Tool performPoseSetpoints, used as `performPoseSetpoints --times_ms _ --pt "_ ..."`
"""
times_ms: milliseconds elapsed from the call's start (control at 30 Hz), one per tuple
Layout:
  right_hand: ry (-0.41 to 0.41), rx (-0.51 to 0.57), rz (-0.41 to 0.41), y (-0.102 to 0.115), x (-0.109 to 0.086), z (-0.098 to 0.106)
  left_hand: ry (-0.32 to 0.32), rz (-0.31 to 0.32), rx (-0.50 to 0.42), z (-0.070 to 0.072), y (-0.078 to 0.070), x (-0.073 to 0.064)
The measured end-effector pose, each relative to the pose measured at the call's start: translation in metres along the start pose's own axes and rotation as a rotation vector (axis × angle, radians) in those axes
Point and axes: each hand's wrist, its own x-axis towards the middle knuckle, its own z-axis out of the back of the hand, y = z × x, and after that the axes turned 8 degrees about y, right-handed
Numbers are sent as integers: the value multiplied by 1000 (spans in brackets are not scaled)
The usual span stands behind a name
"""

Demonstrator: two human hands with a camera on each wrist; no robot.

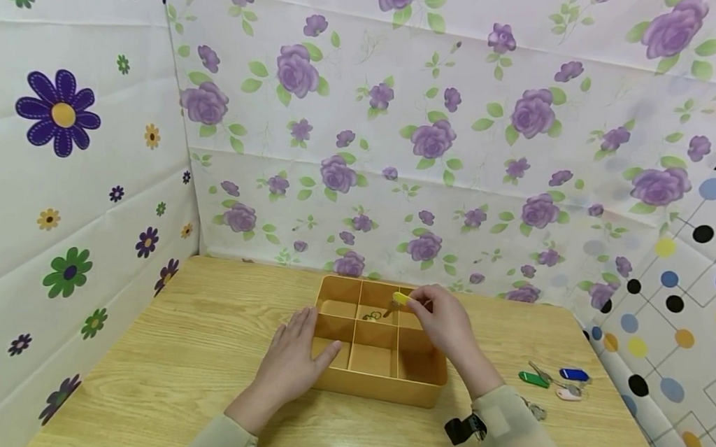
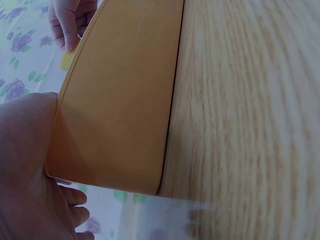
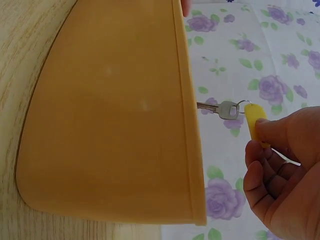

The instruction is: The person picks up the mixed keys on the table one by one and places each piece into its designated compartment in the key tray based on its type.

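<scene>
Left hand (image 1: 293, 356) rests straight-fingered against tray (image 1: 377, 387); right hand (image 1: 447, 324) pinches tag (image 1: 400, 298), key (image 3: 228, 110) dangling beneath.

In the head view, the right hand (image 1: 445, 321) hides part of the upper-right compartment of the box (image 1: 376, 388), and the items (image 1: 370, 317) in the upper-middle compartment are too small to tell. In the right wrist view, the box hides the tip of the key (image 3: 223, 108). The left wrist view's left edge cuts off the left hand (image 2: 27, 165).
</scene>
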Motion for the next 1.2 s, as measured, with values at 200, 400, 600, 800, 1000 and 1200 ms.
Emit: performPoseSetpoints --times_ms 200,400,600,800,1000,1200 --pt "19 8 -11 1 3 -4 -1 -8 -9 1 -1 -1" --pt "34 8 -12 2 6 -7 0 -6 -14 2 -2 -2" --pt "48 -11 -18 3 9 -10 0 -6 -10 2 -1 -1" --pt "55 -17 -5 4 10 -11 1 -6 -5 1 -1 -1" --pt "70 -2 -4 3 12 -13 -1 -2 -8 1 -1 -1" --pt "67 13 -12 3 11 -14 1 -3 -7 2 -1 -2"
